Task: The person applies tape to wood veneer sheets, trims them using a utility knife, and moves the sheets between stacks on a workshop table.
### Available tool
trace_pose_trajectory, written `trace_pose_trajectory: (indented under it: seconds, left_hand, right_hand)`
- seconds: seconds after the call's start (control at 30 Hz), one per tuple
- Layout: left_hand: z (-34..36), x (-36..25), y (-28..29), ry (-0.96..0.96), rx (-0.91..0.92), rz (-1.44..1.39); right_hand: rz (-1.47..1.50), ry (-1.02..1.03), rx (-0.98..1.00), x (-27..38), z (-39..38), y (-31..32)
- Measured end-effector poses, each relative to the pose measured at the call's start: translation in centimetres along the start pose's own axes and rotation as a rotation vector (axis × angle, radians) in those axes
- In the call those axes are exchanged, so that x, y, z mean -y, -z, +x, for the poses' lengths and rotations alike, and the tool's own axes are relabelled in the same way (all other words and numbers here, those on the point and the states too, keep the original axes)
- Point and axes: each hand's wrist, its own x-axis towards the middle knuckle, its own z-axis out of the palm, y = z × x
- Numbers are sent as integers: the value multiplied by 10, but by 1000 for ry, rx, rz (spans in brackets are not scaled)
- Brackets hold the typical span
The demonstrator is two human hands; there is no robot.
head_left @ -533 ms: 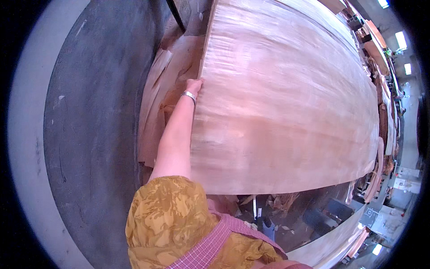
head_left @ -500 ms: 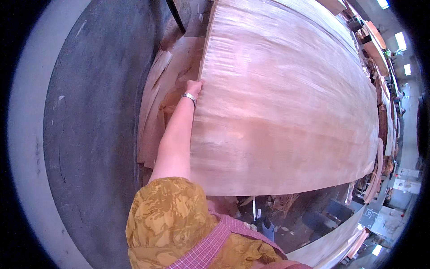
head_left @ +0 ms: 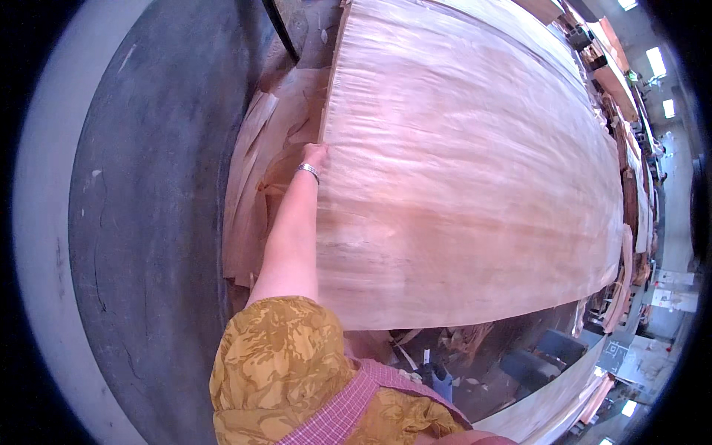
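A large pale wood veneer sheet [head_left: 467, 170] with a wavy grain lies across the middle of the view, on top of a stack. My left hand [head_left: 317, 156], with a metal-banded watch or bracelet at the wrist, reaches forward to the sheet's left edge. Its fingers are closed round that edge, and the fingertips are partly hidden. My right hand is out of view; only a bit of skin shows at the bottom edge.
Torn veneer pieces [head_left: 248, 178] lie left of the stack, beside the dark grey floor [head_left: 156, 208]. A thin dark bar [head_left: 282, 31] slants at the upper left. More veneer [head_left: 552, 408] lies at the lower right, and stacked wood [head_left: 629, 178] runs along the right.
The whole view has shifted slightly, so sheet and stack appear a little further left and lower. My left hand keeps its grip on the edge.
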Motion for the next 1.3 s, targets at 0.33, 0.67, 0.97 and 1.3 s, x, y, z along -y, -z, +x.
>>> trace_pose_trajectory:
  seconds: [0.33, 0.67, 0.97, 1.3]
  left_hand:
    - [-15, -13, 5, -81, -84, -79]
    - [-241, -12, -44, -874, 30, 1290]
    - [-255, 3, -106, -917, 164, 1526]
    - [-418, 30, -327, -1283, 175, 1405]
  right_hand:
    - [50, 53, 40, -30, 20, 13]
    - [178, 52, 15, -7, 17, 35]
    - [568, 6, -244, -82, 3, 119]
    - [920, 124, -614, -233, 17, 308]
